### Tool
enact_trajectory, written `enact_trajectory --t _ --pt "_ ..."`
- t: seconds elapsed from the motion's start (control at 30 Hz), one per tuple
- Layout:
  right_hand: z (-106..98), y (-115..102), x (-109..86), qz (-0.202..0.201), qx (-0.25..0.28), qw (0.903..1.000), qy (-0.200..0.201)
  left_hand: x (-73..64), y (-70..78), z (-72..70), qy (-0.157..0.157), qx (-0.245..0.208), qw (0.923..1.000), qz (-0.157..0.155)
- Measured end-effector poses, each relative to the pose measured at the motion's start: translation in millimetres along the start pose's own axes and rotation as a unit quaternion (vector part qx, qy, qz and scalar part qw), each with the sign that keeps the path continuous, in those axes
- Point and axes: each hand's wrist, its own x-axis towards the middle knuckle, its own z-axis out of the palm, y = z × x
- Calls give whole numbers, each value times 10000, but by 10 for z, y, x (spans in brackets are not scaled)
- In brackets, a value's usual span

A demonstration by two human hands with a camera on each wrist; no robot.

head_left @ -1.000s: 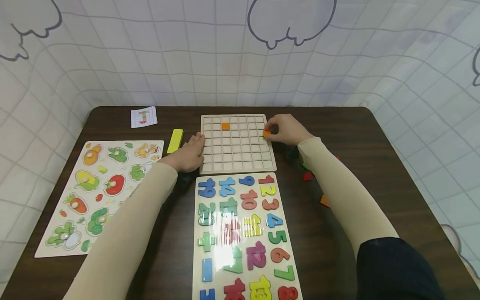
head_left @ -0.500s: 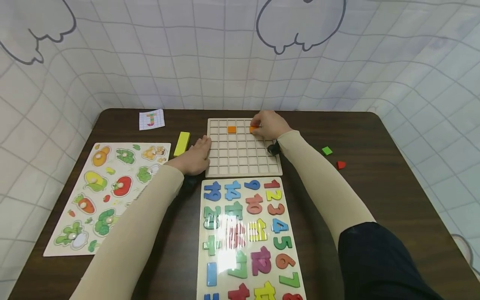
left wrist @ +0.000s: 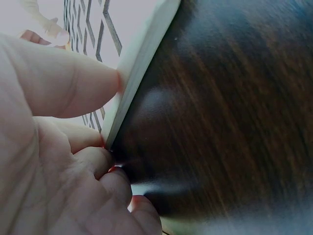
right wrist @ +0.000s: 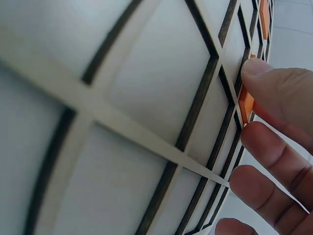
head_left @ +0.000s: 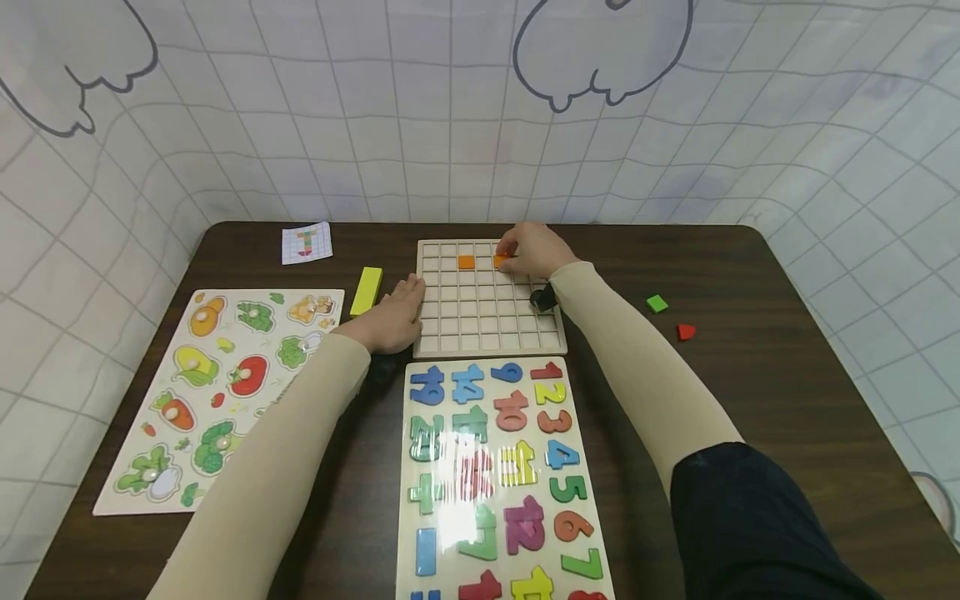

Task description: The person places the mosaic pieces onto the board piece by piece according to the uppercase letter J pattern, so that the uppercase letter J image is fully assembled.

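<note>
My right hand (head_left: 534,250) is over the upper part of a pale wooden grid board (head_left: 480,327), pinching an orange square tile (head_left: 498,261). In the right wrist view, the thumb lies on the orange tile (right wrist: 247,105), which is at a grid cell; whether it is fully seated I cannot tell. Another orange square (head_left: 466,262) sits in a cell of the same row, to the left. My left hand (head_left: 393,317) rests against the board's left edge; in the left wrist view its thumb and fingertips touch the rim (left wrist: 139,63).
A number puzzle board (head_left: 450,417) lies directly below the grid, a vegetable puzzle board (head_left: 247,333) to the left. A yellow block (head_left: 366,291) and a pattern card (head_left: 306,243) lie upper left. A green piece (head_left: 657,304) and a red piece (head_left: 686,332) lie right.
My right hand has carried the orange tile leftward from the grid board's right edge to the row of the other orange square. The left hand stays at the board's left edge. The head view has shifted slightly.
</note>
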Motion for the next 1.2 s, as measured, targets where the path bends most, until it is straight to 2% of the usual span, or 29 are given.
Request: enact_trajectory --t 0.27,0.47,0.6,0.97,1.2 --pt "-19 115 -93 54 94 9999 -5 39 60 39 -49 35 10000 73" --pt "-151 191 -160 64 11 9999 109 43 62 -7 39 114 9999 56" --pt "-235 315 -264 23 -91 9998 191 20 36 -13 64 99 9999 20" --pt "-500 939 -812 193 -305 9991 227 -7 16 9 19 22 10000 40" --pt "-596 1360 -1261 584 -204 9978 225 20 30 41 0 88 9999 66"
